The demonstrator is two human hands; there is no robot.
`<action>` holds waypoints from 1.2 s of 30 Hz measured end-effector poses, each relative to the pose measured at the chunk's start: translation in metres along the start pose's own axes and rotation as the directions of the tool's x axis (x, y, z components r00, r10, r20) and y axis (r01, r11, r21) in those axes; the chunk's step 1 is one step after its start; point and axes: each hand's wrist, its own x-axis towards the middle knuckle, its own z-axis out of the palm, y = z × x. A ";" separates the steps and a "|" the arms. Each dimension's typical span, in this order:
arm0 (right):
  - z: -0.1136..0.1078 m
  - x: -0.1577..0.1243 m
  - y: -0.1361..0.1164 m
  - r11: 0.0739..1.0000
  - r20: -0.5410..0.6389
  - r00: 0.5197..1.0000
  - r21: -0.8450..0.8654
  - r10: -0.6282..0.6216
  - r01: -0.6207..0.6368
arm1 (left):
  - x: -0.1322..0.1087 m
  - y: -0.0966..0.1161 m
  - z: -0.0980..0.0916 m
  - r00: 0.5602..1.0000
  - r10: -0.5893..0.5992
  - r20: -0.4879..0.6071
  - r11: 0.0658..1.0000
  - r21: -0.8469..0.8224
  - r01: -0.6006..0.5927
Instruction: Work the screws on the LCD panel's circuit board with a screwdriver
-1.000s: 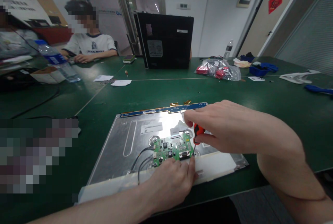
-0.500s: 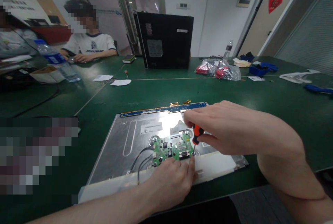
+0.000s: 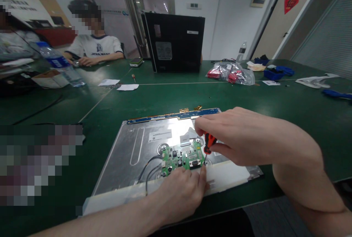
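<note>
My right hand is closed around the red-and-black handle of a screwdriver. The shaft points down to the lower right corner of a green circuit board, where a screw hole seems to be. My left hand is bent over the board's lower edge, its index finger reaching to the screwdriver's tip; its other fingertips are hidden. The board sits on the metal back of a flat display panel, with black cables plugged in at its left. A blue circuit strip runs along the panel's far edge.
Across the green table stands a black computer case. Plastic-bagged parts and blue items lie far right. At left are a large water bottle, paper scraps and a seated person.
The screwdriver handle has turned slightly in my right hand, which has shifted a touch to the right. My left hand and the panel look unmoved.
</note>
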 end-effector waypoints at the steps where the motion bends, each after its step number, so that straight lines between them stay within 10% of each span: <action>1: 0.000 0.001 0.000 1.000 -0.003 1.000 -0.007 0.002 -0.002 | 0.000 0.000 0.000 1.000 0.001 -0.011 1.000 0.003 -0.001; 36: 0.001 0.012 0.004 0.990 -0.011 0.994 -0.079 0.113 -0.114 | -0.002 0.000 0.003 0.998 0.016 -0.065 0.999 0.047 -0.013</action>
